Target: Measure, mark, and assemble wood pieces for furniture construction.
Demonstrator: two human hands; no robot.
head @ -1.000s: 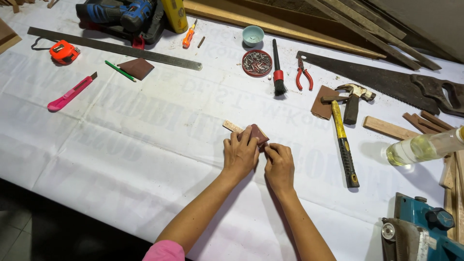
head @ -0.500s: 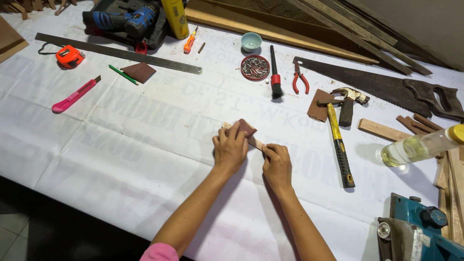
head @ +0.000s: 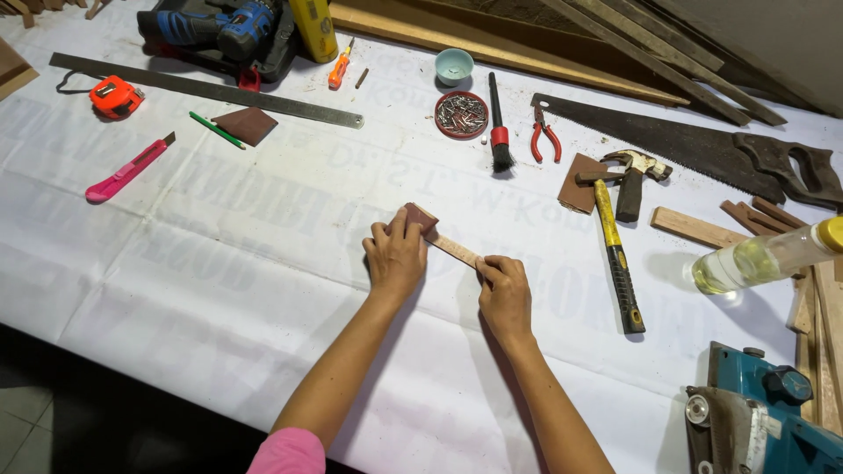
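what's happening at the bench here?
A person is working a small wood strip on a white-covered table. The left hand presses a brown piece of sandpaper on the strip's far end; the right hand pins the near end. A hammer, saw, brush and pliers lie untouched beyond.

Handsaw (head: pixel 667 140), yellow-handled hammer (head: pixel 615 246), red pliers (head: pixel 544 140), brush (head: pixel 499 132), steel ruler (head: pixel 211 89), probably nails in dish (head: pixel 462 114).
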